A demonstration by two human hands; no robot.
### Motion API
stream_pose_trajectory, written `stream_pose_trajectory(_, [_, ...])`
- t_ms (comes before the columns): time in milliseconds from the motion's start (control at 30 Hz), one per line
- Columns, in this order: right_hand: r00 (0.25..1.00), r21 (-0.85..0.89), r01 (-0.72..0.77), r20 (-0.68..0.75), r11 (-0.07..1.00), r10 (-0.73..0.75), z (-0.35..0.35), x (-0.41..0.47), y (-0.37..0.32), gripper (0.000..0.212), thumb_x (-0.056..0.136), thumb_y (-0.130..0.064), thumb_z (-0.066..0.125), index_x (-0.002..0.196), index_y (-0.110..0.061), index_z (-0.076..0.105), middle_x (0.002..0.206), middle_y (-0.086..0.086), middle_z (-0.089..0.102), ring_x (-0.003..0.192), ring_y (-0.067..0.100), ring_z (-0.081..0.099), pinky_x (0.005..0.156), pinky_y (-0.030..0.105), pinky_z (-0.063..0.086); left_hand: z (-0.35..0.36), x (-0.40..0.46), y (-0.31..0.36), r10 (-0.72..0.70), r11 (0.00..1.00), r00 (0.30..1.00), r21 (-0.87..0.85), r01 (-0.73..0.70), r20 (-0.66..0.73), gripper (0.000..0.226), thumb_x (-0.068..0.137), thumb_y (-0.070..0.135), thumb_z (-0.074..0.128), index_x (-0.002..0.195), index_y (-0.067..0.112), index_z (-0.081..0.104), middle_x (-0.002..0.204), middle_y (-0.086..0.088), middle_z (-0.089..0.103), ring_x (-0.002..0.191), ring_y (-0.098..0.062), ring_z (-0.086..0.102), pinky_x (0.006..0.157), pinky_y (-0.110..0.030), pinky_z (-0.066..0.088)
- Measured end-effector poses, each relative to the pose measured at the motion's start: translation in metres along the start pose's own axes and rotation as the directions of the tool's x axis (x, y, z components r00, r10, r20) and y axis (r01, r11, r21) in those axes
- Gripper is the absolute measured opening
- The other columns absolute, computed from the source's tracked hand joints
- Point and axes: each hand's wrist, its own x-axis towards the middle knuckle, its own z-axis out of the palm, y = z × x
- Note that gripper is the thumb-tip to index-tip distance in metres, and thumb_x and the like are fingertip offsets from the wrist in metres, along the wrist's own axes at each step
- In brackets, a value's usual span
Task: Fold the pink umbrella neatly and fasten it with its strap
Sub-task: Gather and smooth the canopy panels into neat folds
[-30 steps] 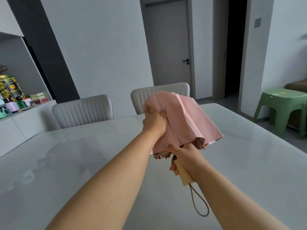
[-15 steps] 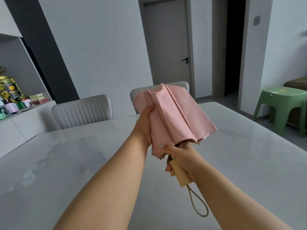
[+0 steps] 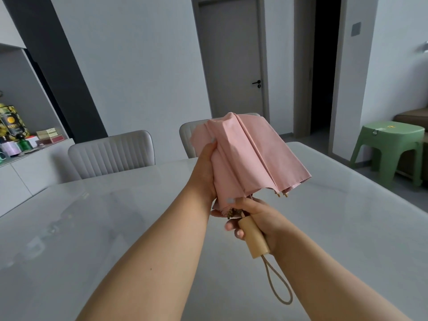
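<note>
The pink umbrella (image 3: 250, 156) is collapsed and held in the air above the table, its canopy loose and pointing away from me. My right hand (image 3: 257, 216) grips the wooden handle (image 3: 253, 237) just below the canopy; a beige cord loop (image 3: 278, 286) hangs from the handle's end. My left hand (image 3: 205, 172) grips the left side of the canopy, fingers wrapped behind the fabric and thumb near the lower edge. Several rib tips stick out at the canopy's hem. The fastening strap is not visible.
A glossy white table (image 3: 115, 228) lies beneath my arms. Two grey chairs (image 3: 111, 151) stand at its far side. A sideboard with tins and boxes (image 3: 16, 135) is at the left, a green stool (image 3: 391, 147) at the right.
My left hand has slid from the canopy's top down its left side toward the hem, gathering the fabric. The umbrella tilted more upright. My right hand stays on the handle.
</note>
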Motion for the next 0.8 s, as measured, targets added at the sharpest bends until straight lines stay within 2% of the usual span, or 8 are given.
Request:
stream_pose_trajectory(200, [0.992, -0.069, 0.079, -0.092, 0.995, -0.085, 0.001, 0.000, -0.001, 0.030, 0.084, -0.003, 0.063, 0.112, 0.002, 0.052, 0.086, 0.022, 0.060, 0.044, 0.020, 0.049, 0.038, 0.024, 0.040, -0.006, -0.002, 0.006, 0.034, 0.990, 0.998, 0.139, -0.027, -0.046, 0.072, 0.078, 0.069, 0.058, 0.130, 0.020, 0.058, 0.120, -0.012, 0.068, 0.109, -0.031, 0.064, 0.087, -0.046, 0.054])
stream_pose_trajectory(300, [0.987, -0.111, 0.076, -0.133, 0.991, -0.090, -0.001, 0.001, -0.003, 0.026, 0.087, -0.002, 0.062, 0.111, 0.001, 0.052, 0.084, 0.021, 0.059, 0.044, 0.020, 0.050, 0.039, 0.025, 0.041, -0.008, -0.002, 0.022, 0.156, 0.942, 0.948, 0.330, -0.059, -0.276, 0.102, 0.056, 0.080, 0.060, 0.137, 0.019, 0.050, 0.127, -0.006, 0.064, 0.112, -0.028, 0.062, 0.096, -0.046, 0.050])
stream_pose_trajectory(367, [0.985, -0.140, 0.071, -0.146, 0.988, -0.092, -0.003, 0.001, -0.003, 0.027, 0.087, -0.002, 0.062, 0.112, 0.000, 0.051, 0.081, 0.018, 0.060, 0.044, 0.020, 0.051, 0.040, 0.025, 0.042, -0.007, -0.001, 0.046, 0.412, 0.827, 0.822, 0.539, -0.156, -0.393, 0.100, 0.060, 0.079, 0.046, 0.130, 0.009, 0.053, 0.124, -0.017, 0.060, 0.111, -0.036, 0.058, 0.092, -0.046, 0.049])
stream_pose_trajectory(467, [0.988, -0.167, 0.065, -0.131, 0.984, -0.087, -0.005, 0.002, -0.003, 0.025, 0.087, -0.002, 0.063, 0.109, 0.001, 0.052, 0.081, 0.019, 0.060, 0.043, 0.020, 0.052, 0.040, 0.025, 0.042, 0.004, -0.005, 0.084, 0.680, 0.478, 0.718, 0.834, -0.276, -0.152, 0.070, 0.083, 0.060, 0.032, 0.086, -0.005, 0.058, 0.092, -0.026, 0.061, 0.094, -0.045, 0.055, 0.078, -0.045, 0.046])
stream_pose_trajectory(533, [0.990, -0.191, 0.054, -0.121, 0.980, -0.078, -0.005, 0.002, -0.003, 0.021, 0.086, -0.002, 0.063, 0.105, 0.000, 0.052, 0.082, 0.020, 0.058, 0.043, 0.020, 0.051, 0.040, 0.025, 0.042, 0.015, -0.008, 0.098, 0.620, 0.325, 0.785, 0.916, -0.235, -0.019, 0.054, 0.097, 0.049, 0.032, 0.064, 0.009, 0.047, 0.072, -0.011, 0.053, 0.083, -0.035, 0.051, 0.071, -0.038, 0.037])
stream_pose_trajectory(600, [0.992, -0.209, 0.044, -0.110, 0.977, -0.068, -0.004, 0.001, -0.003, 0.023, 0.083, -0.003, 0.065, 0.102, 0.000, 0.052, 0.080, 0.019, 0.059, 0.043, 0.021, 0.051, 0.040, 0.025, 0.042, 0.018, -0.003, 0.106, 0.453, 0.255, 0.892, 0.958, -0.130, 0.001, 0.054, 0.100, 0.051, 0.032, 0.089, 0.010, 0.066, 0.101, -0.011, 0.063, 0.108, -0.031, 0.054, 0.091, -0.037, 0.041])
stream_pose_trajectory(700, [0.994, -0.226, 0.027, -0.100, 0.974, -0.051, -0.005, 0.002, 0.000, 0.018, 0.084, -0.002, 0.065, 0.099, 0.001, 0.055, 0.076, 0.017, 0.063, 0.044, 0.021, 0.052, 0.040, 0.025, 0.042, 0.015, 0.003, 0.113, 0.333, 0.306, 0.942, 0.949, -0.070, -0.038, 0.052, 0.094, 0.058, 0.041, 0.102, 0.014, 0.068, 0.119, -0.011, 0.064, 0.114, -0.030, 0.057, 0.099, -0.038, 0.042])
stream_pose_trajectory(800, [0.992, -0.201, 0.008, -0.121, 0.980, -0.033, -0.007, 0.004, 0.002, 0.023, 0.084, -0.004, 0.066, 0.104, 0.003, 0.056, 0.084, 0.021, 0.062, 0.042, 0.020, 0.051, 0.040, 0.025, 0.042, 0.015, 0.003, 0.122, 0.299, 0.530, 0.953, 0.840, -0.119, -0.054, 0.044, 0.090, 0.053, 0.052, 0.076, 0.013, 0.065, 0.085, -0.006, 0.067, 0.082, -0.022, 0.061, 0.072, -0.029, 0.040])
